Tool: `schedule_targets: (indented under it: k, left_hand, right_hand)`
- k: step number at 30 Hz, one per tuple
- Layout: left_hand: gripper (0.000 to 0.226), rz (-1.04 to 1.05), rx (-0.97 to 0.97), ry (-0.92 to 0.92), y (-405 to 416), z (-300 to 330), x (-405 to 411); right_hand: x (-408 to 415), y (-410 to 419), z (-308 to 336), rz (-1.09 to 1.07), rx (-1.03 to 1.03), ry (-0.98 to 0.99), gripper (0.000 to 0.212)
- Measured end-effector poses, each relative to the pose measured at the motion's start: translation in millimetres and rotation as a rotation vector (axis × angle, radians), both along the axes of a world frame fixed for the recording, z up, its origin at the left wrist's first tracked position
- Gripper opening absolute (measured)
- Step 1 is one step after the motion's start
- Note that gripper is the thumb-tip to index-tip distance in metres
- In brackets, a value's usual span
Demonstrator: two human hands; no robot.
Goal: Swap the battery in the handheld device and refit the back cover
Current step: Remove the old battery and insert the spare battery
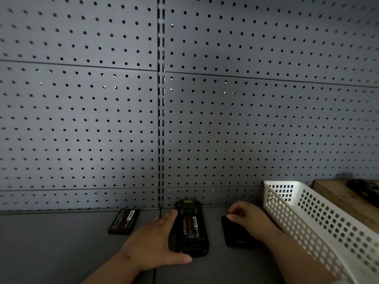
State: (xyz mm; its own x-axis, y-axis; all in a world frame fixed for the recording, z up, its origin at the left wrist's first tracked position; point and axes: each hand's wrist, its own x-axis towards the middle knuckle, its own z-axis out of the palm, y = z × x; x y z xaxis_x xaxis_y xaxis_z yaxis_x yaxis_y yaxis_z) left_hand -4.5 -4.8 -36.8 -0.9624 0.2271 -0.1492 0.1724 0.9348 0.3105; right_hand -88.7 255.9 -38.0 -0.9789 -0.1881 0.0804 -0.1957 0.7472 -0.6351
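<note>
Here the handheld device (189, 228) lies face down on the grey shelf (51, 242), low in the view at about 6 o'clock, its back open and a labelled battery (190, 225) sitting in the bay. The left hand (155, 240) lies flat and spread against the device's left side — fingers reaching up along its edge, thumb curled under its near end — steadying it rather than gripping it. At about 3 o'clock from the device, just beside it but not touching, lies the back cover (235, 234), a flat black piece. The right hand (249, 219) sits over the cover's far end with fingers curled narrow, fingertips at its top edge; whether they actually pinch it I cannot tell. At about 9 o'clock from the device, well apart from it, a second battery (124, 221) rests label up near the foot of the pegboard wall (82, 119). A white plastic basket (320, 218) stands at the right, close to the right wrist — beyond it, a wooden surface (338, 193) with something dark and blurred on it.
</note>
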Motion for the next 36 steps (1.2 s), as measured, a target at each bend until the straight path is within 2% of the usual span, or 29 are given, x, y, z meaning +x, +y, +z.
schedule_targets:
  k: [7,10,12,16,21,25,29,31,32,35,36]
  left_hand:
    - [0.133,-0.004,0.012,-0.006,-2,-4,-2]
    - [0.133,0.003,0.009,-0.008,-1,-3,-1]
    - [0.133,0.010,0.004,-0.008,0,-2,-1]
    - [0.133,-0.005,0.007,-0.006,0,-1,-1]
    - [0.129,-0.018,0.005,0.009,1,0,0]
    - [0.132,-0.030,0.001,0.010,0,0,-1]
    - [0.130,-0.028,-0.003,0.021,0,-1,-1]
    - [0.127,-0.024,-0.001,0.029,1,0,0]
    - [0.126,-0.025,-0.001,0.031,1,1,1]
    - [0.128,-0.025,0.001,0.031,2,2,2]
    - [0.129,-0.021,0.001,0.028,1,2,1]
  right_hand:
    - [10,1,-8,0.113,0.236,0.079,0.040]
    - [14,-6,0,0.086,0.137,0.137,0.044]
    - [19,-20,9,0.194,0.076,0.167,0.049]
    - [32,-49,16,0.506,0.122,0.032,0.064]
    - [27,-52,18,0.564,0.240,0.000,0.063]
    - [27,-55,27,0.619,0.378,0.120,0.065]
    - [32,-55,27,0.635,0.650,0.285,0.065]
    - [35,-55,24,0.598,0.642,0.395,0.064]
    - [34,-54,20,0.569,0.613,0.383,0.063]
    - [30,-57,13,0.455,0.500,0.545,0.060]
    - [32,-62,15,0.456,0.431,0.516,0.054]
